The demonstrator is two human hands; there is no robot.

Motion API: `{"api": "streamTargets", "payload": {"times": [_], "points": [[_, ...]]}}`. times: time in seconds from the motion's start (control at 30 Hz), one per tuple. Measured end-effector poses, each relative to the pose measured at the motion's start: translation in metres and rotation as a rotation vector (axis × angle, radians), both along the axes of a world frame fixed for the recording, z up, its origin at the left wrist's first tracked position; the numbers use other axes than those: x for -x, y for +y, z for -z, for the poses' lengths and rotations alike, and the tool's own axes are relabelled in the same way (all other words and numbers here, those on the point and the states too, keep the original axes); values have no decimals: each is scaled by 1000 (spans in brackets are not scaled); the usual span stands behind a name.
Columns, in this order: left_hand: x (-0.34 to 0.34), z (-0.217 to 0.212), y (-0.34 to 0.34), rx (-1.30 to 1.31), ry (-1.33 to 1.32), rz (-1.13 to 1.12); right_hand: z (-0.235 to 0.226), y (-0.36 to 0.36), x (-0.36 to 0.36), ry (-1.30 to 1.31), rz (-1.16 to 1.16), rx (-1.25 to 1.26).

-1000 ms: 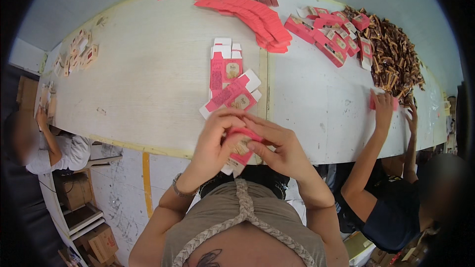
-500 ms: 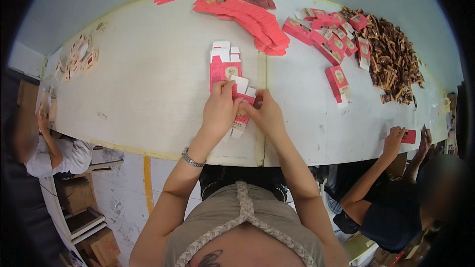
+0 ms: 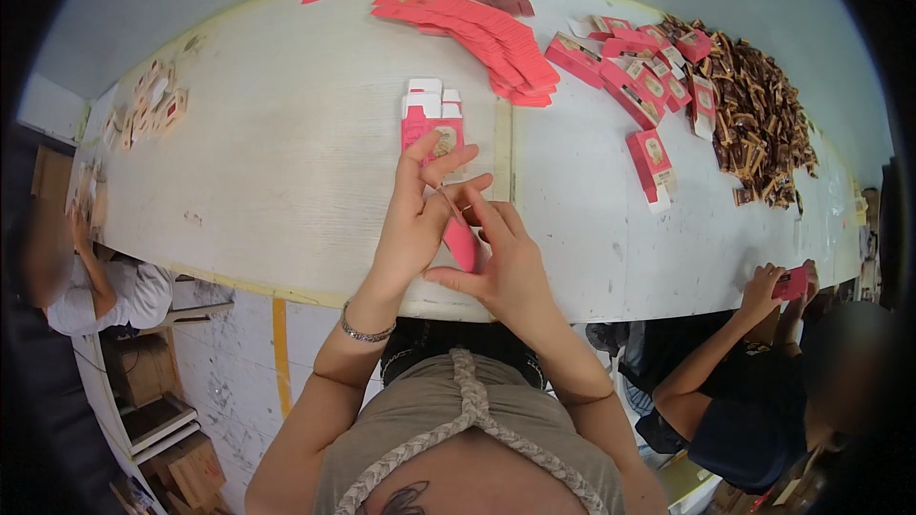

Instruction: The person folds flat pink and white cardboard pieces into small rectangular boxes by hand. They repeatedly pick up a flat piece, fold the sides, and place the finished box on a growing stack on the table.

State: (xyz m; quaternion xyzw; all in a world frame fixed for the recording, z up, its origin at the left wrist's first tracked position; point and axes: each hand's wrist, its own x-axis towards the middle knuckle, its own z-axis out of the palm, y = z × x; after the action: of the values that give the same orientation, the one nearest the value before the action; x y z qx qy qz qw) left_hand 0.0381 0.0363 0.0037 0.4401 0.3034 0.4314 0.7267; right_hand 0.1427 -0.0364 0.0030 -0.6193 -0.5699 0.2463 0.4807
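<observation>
My left hand and my right hand meet over the near edge of the white table. Between them they pinch a small pink carton, mostly hidden by the fingers. Just beyond the hands stands a short row of upright pink cartons with white flaps open on top. A silver bracelet circles my left wrist.
A long fan of flat pink carton blanks lies at the far side. Several folded cartons and a heap of brown sachets fill the right. A person at the right holds a pink carton; another person sits at the left.
My hands drew back from the carton row toward the table's near edge, still working a pink carton. The person at the right lowered their hands.
</observation>
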Motion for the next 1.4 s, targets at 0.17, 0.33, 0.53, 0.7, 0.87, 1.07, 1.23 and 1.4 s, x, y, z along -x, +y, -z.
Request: {"api": "streamTargets", "payload": {"times": [0.17,0.33,0.53,0.7,0.87,1.07,1.23,1.4], "points": [[15,-8,-12,-34,-108,169,2,5,-8,253,109,9],[19,-3,-30,-492,403,134,14,8,2,215,141,-88],[27,15,-22,-246,283,255,30,19,-13,296,43,-134],[27,24,-27,-376,282,203,28,23,-12,321,-6,-184],[25,27,-27,-591,443,169,41,26,-6,517,3,-163],[27,46,-37,-712,519,73,32,22,4,626,77,50],[33,29,-26,-364,378,196,30,22,8,662,50,-148],[41,18,-25,-544,525,202,11,23,-25,712,-272,134]]}}
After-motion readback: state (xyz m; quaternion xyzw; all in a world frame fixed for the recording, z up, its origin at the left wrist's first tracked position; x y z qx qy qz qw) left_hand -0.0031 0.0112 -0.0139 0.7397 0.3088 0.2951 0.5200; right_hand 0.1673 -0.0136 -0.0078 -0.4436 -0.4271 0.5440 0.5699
